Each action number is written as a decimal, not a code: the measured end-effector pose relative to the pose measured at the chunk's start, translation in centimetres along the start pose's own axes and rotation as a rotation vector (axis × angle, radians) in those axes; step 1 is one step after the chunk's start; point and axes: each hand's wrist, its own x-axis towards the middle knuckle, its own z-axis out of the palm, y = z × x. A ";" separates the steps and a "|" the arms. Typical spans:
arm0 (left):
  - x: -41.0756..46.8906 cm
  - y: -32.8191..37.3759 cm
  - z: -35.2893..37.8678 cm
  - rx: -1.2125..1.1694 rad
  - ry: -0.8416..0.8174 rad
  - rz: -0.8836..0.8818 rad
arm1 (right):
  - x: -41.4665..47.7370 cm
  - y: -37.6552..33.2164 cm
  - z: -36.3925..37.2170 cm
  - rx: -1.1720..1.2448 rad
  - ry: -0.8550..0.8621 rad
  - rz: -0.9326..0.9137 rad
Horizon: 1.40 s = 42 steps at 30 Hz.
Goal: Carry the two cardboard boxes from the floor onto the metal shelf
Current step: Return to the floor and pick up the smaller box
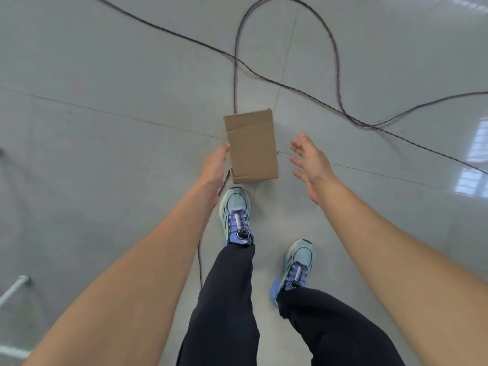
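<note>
One brown cardboard box (252,146) is in the middle of the view, over the grey tiled floor just beyond my front shoe. My left hand (215,165) is on the box's left edge, thumb on top and fingers hidden beneath the side. Whether the box rests on the floor or is lifted off it I cannot tell. My right hand (310,161) hovers to the right of the box with its fingers spread, a short gap away and not touching. No second box is in view, and no shelf can be made out.
Dark cables (336,75) loop across the floor behind and to the right of the box, and one runs under it towards my feet (237,215). A white metal tube (15,289) shows at the lower left edge.
</note>
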 end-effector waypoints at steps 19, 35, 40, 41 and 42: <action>13.8 -4.0 1.0 -0.092 -0.140 -0.099 | 13.7 4.2 4.0 -0.049 -0.065 0.040; -5.8 4.0 -0.8 -0.295 -0.079 0.231 | -6.5 -7.2 -1.2 0.136 -0.016 -0.274; -16.6 7.8 -1.4 -0.284 -0.066 0.369 | -17.2 -12.8 -4.1 0.174 -0.024 -0.394; -18.9 8.5 -1.5 -0.280 -0.069 0.393 | -19.4 -13.7 -4.7 0.180 -0.026 -0.411; -21.2 9.2 -1.5 -0.281 -0.069 0.413 | -21.7 -14.6 -5.2 0.187 -0.031 -0.426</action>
